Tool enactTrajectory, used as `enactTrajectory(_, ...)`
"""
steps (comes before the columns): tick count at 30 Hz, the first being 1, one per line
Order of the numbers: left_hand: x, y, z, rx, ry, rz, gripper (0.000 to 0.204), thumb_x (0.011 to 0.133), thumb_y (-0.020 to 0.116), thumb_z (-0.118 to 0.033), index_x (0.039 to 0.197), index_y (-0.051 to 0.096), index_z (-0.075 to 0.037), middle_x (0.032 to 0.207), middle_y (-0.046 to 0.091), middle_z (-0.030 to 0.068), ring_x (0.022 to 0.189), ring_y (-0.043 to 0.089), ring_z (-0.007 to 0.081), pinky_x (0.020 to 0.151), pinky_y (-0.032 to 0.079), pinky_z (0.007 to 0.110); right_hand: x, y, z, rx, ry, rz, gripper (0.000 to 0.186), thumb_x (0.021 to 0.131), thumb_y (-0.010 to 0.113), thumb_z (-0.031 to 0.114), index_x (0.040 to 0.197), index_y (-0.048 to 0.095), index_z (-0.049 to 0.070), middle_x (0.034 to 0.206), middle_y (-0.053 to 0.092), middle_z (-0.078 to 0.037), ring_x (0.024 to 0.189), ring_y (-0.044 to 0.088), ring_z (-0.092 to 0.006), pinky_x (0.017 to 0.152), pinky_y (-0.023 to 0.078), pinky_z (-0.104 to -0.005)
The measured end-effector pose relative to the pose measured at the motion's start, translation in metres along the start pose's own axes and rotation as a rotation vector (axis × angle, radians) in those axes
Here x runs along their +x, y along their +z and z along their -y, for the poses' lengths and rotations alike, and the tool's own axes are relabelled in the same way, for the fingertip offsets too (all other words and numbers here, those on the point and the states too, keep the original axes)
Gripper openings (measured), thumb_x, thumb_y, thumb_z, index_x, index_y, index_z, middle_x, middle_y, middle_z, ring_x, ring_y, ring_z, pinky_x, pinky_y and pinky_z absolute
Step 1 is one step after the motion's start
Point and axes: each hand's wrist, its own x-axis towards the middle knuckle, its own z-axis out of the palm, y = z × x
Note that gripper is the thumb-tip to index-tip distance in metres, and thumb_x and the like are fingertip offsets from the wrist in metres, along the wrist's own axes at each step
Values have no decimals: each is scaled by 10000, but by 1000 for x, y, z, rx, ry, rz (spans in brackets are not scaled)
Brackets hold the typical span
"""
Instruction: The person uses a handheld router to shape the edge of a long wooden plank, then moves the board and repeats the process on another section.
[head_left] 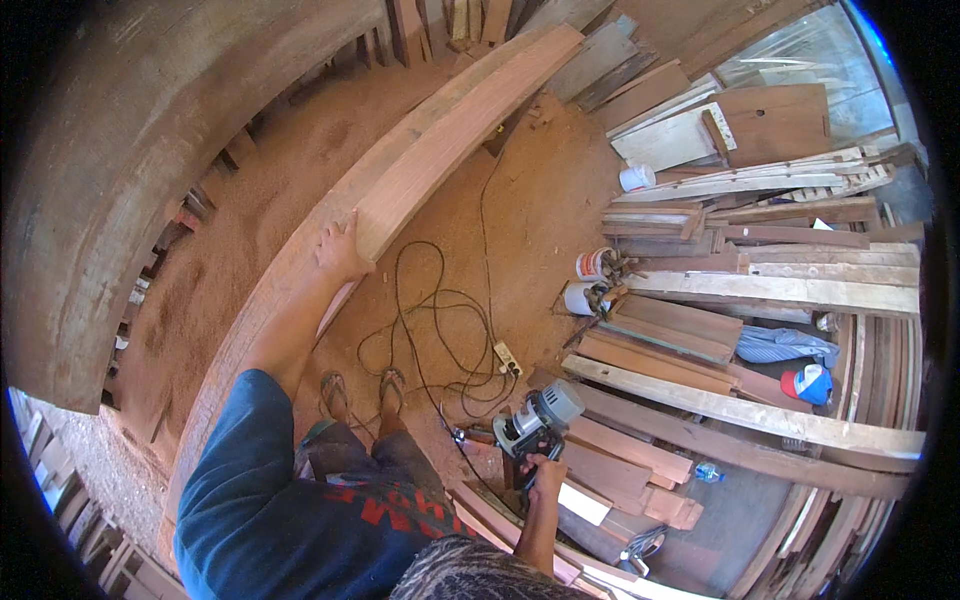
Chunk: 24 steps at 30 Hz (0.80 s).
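Note:
A long, thick wooden plank (pixel 270 290) stretches from beside my body toward the far side, and a shorter reddish board (pixel 460 150) lies along its far part. My left hand (pixel 342 248) rests on the wood at the board's near end, its fingers spread and the thumb toward the right edge. Low on the right, my right hand (pixel 547 478) grips an electric router (pixel 540 418) by its handle. The router has a grey motor housing and is held tilted, apart from the plank. The handle is partly hidden by my fingers.
Black cable (pixel 435 290) loops over the sawdust-covered floor (pixel 545 230) near my feet, by a white socket block (pixel 508 358). Stacked boards (pixel 780 290), white buckets (pixel 592 264) and a red, white and blue cap (pixel 807 384) line the right. A large curved wooden piece (pixel 110 190) stands at left.

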Motion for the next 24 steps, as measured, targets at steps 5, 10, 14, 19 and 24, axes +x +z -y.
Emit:
enactTrajectory(5,4,-4,5,-3,50,-17,1293,683,903,-359,1663,66,-248,1556,338,242,1475,303,444,1136,378,600,23,19,15,-38,-23,80,363,740,615,-94,1077,552,27,695,554,-84,531,533,-192,496,487,-344)
enactTrajectory(10,3,-7,-2,-5,20,8,1299,676,905,-350,1661,70,-203,1534,356,237,1486,281,445,1155,363,587,49,53,32,-71,-28,149,380,738,623,-101,1087,550,30,691,545,-80,541,532,-189,493,474,-341)
enactTrajectory(14,5,-10,-12,5,-11,-9,1308,658,909,-327,1658,78,-188,1538,346,237,1475,298,446,1147,366,596,62,80,47,-38,-16,228,391,741,620,-110,1099,544,27,696,542,-82,551,526,-186,497,462,-338)
enactTrajectory(19,5,0,-9,-43,66,-58,1294,646,904,-294,1655,100,-191,1545,328,242,1454,321,444,1145,358,609,63,86,52,-44,-4,263,394,757,631,-110,1124,555,13,730,593,-99,558,549,-181,502,470,-328)
enactTrajectory(24,3,21,-10,-125,89,-112,1271,638,894,-336,1652,133,-238,1554,315,256,1432,351,453,1134,366,619,67,82,41,-153,-13,255,384,762,644,-106,1124,568,-1,717,620,-88,531,580,-171,478,474,-316)
